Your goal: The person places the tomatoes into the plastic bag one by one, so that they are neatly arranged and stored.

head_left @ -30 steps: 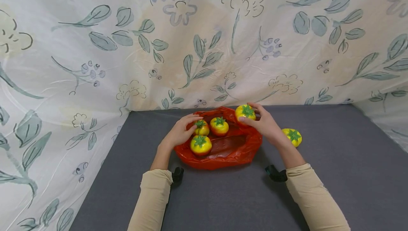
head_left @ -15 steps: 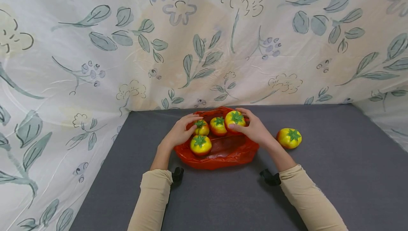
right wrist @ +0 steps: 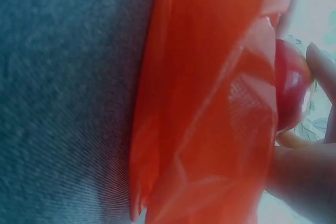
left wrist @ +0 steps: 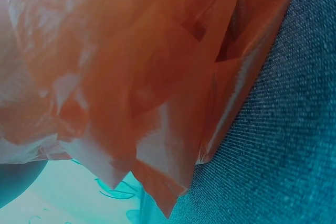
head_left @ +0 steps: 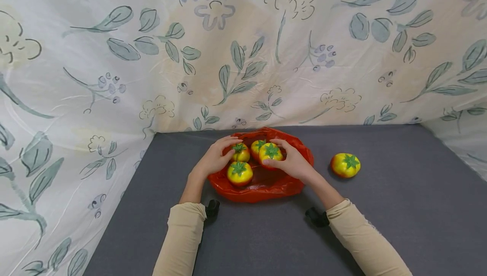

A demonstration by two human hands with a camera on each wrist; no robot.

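Observation:
A red plastic bag point(head_left: 281, 189) lies spread with its mouth up, and yellow-and-red tomatoes with green leafy tops are inside. My left hand point(head_left: 214, 156) reaches over the bag's left rim, thumb and fingers around the leftmost tomato point(head_left: 241, 153). Its grip is hidden by the bag in the left wrist view. My right hand point(head_left: 293, 162) holds another tomato point(head_left: 271, 152) between thumb and fingers inside the bag's mouth; its red side shows past the plastic in the right wrist view. One tomato point(head_left: 239, 174) rests in front, and one point(head_left: 256, 147) sits behind the held one.
Outside the bag, to its right, a single tomato point(head_left: 345, 165) lies on the dark grey cloth point(head_left: 258, 242). A floral curtain point(head_left: 243, 56) hangs along the back and left. Black wrist straps point(head_left: 317, 217) show on both wrists.
My right hand has carried its tomato left and toward me, from the bag's right rim to over the middle of the mouth. My left hand stays in place.

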